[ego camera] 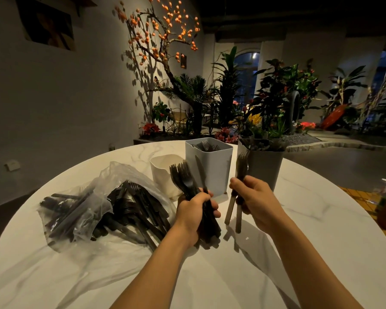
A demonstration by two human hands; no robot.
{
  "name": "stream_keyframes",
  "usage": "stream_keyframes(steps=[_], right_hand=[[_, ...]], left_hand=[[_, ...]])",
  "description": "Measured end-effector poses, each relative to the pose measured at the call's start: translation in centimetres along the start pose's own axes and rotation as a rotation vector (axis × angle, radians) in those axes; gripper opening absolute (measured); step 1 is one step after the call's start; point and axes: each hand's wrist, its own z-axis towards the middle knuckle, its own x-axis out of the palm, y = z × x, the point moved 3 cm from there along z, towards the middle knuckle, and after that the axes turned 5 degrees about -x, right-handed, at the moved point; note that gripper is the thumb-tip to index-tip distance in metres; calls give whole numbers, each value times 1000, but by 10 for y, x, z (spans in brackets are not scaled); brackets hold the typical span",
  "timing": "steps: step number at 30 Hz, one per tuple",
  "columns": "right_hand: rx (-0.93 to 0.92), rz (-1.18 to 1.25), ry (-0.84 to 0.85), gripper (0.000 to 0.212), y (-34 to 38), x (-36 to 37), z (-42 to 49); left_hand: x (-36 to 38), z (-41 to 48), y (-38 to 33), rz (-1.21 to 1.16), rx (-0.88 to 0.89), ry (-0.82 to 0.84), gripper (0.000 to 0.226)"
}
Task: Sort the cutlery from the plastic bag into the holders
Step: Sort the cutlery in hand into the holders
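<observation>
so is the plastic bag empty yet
No, the plastic bag on the table still holds a heap of black cutlery.

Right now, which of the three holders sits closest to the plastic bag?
The white holder, the shortest and leftmost of the three. It stands right beside the plastic bag, while the light blue holder and the dark grey holder stand further right.
</observation>
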Motion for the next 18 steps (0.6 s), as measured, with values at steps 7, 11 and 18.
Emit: stream_keyframes(steps=[7,11,18], right_hand=[[-237,53,19,13,49,0,23],[-405,143,-85,8,81,1,48],[-454,-188,-133,15,81,25,88]], left_hand=[[-6,8,-2,-38,-4,-11,11],[-6,9,-1,-54,-12,-21,10],[-7,10,-2,-95,-43,32,10]])
